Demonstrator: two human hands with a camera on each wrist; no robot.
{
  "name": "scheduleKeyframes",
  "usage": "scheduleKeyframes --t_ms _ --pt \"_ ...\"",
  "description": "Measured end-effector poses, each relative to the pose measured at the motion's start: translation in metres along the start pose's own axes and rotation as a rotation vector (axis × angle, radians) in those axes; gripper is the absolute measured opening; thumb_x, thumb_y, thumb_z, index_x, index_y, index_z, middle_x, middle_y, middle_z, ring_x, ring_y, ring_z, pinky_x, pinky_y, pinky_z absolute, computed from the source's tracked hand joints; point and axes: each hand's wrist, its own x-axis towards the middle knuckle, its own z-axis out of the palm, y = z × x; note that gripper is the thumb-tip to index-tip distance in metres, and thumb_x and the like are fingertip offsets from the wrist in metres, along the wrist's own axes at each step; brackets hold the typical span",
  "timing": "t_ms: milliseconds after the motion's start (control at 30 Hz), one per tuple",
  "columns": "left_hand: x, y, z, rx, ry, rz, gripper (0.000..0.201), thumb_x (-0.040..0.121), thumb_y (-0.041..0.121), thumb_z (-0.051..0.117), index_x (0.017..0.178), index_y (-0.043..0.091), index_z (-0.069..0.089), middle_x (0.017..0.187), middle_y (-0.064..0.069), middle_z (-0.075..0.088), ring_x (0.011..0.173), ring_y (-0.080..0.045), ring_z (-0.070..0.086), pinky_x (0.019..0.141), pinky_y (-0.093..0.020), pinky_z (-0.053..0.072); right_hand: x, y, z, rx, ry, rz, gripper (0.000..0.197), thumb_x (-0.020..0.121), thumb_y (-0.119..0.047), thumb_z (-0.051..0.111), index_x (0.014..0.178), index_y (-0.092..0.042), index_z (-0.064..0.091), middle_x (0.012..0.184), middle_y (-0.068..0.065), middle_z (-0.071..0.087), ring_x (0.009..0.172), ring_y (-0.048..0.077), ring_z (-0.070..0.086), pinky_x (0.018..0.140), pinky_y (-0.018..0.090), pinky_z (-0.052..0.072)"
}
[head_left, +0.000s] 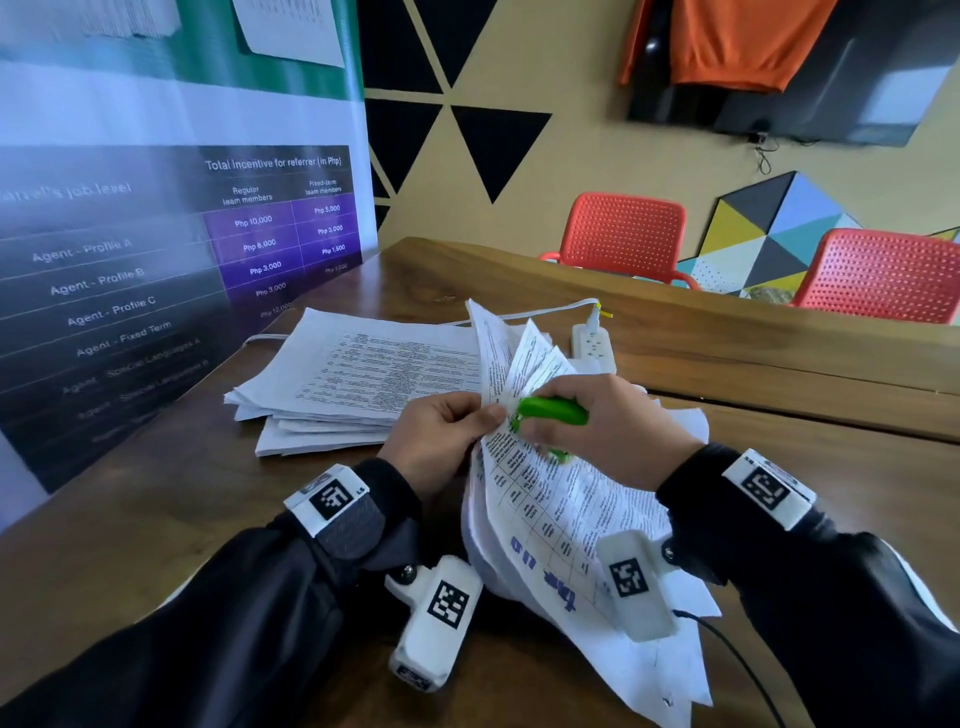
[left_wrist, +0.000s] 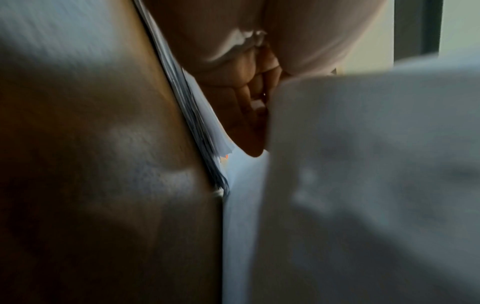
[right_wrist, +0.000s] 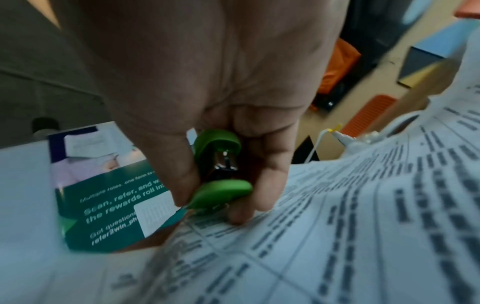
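OK, status. My right hand (head_left: 597, 423) is curled round the green stapler (head_left: 555, 411), whose mouth sits at the top corner of the printed sheets (head_left: 550, 519). My left hand (head_left: 439, 441) pinches that same corner between thumb and forefinger, just beside the stapler. The sheets are lifted and fanned at the corner; the rest drapes onto the wooden table (head_left: 156, 519) between my wrists.

Around: a second paper stack (head_left: 363, 374) lies flat behind the left hand, near but apart. A white power strip (head_left: 595, 343) sits just behind the fanned pages, which partly hide it. A banner (head_left: 156, 260) stands along the table's left edge. Two red chairs (head_left: 623, 234) are past the far side.

Views: the right wrist shows the stapler's metal core between the green halves and one fingertip down on the printed grid; in the head view my fingers cover that. The left wrist is blurred: just curled fingers (left_wrist: 249, 96) against paper, with the stack's edge side-on. Can't tell whether the stapler is pressed fully closed.
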Motion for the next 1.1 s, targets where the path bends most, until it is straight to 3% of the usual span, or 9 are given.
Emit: scheduleKeyframes --t_ms 100,300,400,500,567,700,867,1033,1100 --pt "-0.001 0.001 0.000 0.032 -0.014 0.014 0.014 0.093 0.011 0.068 0.094 -0.001 0.075 0.088 -0.017 0.077 0.073 -0.023 0.070 0.071 -0.031 0.058 0.002 0.003 0.000 0.162 -0.105 0.054 0.027 0.091 -0.045 0.067 0.091 -0.019 0.071 0.080 0.004 0.075 0.071 0.022 0.071 0.076 0.037 0.058" --pt "0.003 0.001 -0.003 0.106 0.015 0.000 0.014 0.093 0.012 0.069 0.082 0.009 0.078 0.083 -0.012 0.077 0.072 -0.023 0.069 0.073 -0.035 0.058 -0.001 0.004 -0.011 -0.142 -0.158 0.023 0.022 0.082 -0.036 0.077 0.099 -0.027 0.066 0.090 -0.006 0.067 0.068 0.000 0.056 0.060 0.015 0.043" --pt "0.005 0.000 -0.005 0.133 0.042 -0.009 0.011 0.091 0.012 0.071 0.083 0.011 0.079 0.087 -0.012 0.078 0.079 -0.025 0.072 0.083 -0.040 0.058 -0.001 0.008 -0.012 -0.295 -0.224 0.050 0.026 0.082 -0.034 0.076 0.105 -0.028 0.065 0.095 -0.015 0.061 0.079 -0.001 0.054 0.066 0.016 0.041" --pt "0.004 -0.001 -0.002 0.110 0.060 -0.015 0.007 0.087 0.011 0.074 0.084 0.010 0.080 0.087 -0.012 0.079 0.079 -0.025 0.072 0.087 -0.043 0.059 -0.001 0.011 -0.009 -0.281 -0.283 0.035 0.035 0.082 -0.050 0.074 0.109 -0.028 0.067 0.099 -0.017 0.064 0.091 0.003 0.061 0.082 0.023 0.050" --pt "0.002 -0.002 0.001 0.100 0.061 -0.001 0.006 0.086 0.011 0.075 0.085 0.010 0.081 0.087 -0.013 0.078 0.079 -0.026 0.072 0.087 -0.044 0.059 -0.002 0.008 -0.003 -0.209 -0.204 -0.016 0.038 0.083 -0.059 0.068 0.105 -0.029 0.068 0.099 -0.015 0.067 0.092 0.000 0.063 0.086 0.027 0.053" --pt "-0.004 0.000 0.005 0.061 0.037 0.025 0.010 0.088 0.010 0.073 0.081 0.008 0.080 0.083 -0.016 0.077 0.075 -0.029 0.072 0.079 -0.041 0.058 -0.003 -0.011 0.009 -0.152 -0.020 -0.038 0.033 0.090 -0.058 0.060 0.087 -0.025 0.066 0.085 -0.010 0.067 0.081 0.007 0.063 0.073 0.031 0.054" --pt "-0.008 0.003 0.008 0.139 0.025 0.084 0.013 0.090 0.014 0.072 0.084 0.004 0.078 0.084 -0.020 0.076 0.074 -0.029 0.069 0.080 -0.049 0.058 -0.001 -0.012 0.008 -0.027 0.003 0.044 0.020 0.091 -0.036 0.064 0.082 -0.018 0.067 0.077 -0.002 0.071 0.076 0.016 0.066 0.072 0.036 0.055" --pt "-0.011 0.006 0.009 0.222 0.014 0.118 0.013 0.090 0.017 0.072 0.084 0.008 0.079 0.081 -0.012 0.077 0.078 -0.034 0.073 0.077 -0.041 0.059 -0.001 -0.011 0.006 0.045 -0.020 0.082 0.012 0.089 -0.027 0.066 0.083 -0.017 0.069 0.075 0.002 0.073 0.062 0.009 0.060 0.053 0.019 0.045" --pt "-0.011 0.007 0.010 0.233 0.011 0.127 0.011 0.089 0.016 0.074 0.081 0.011 0.080 0.076 -0.007 0.077 0.070 -0.025 0.073 0.070 -0.035 0.059 -0.001 -0.011 0.005 0.026 0.010 0.084 0.013 0.086 -0.029 0.068 0.081 -0.016 0.070 0.075 0.001 0.072 0.062 0.010 0.060 0.054 0.020 0.046"
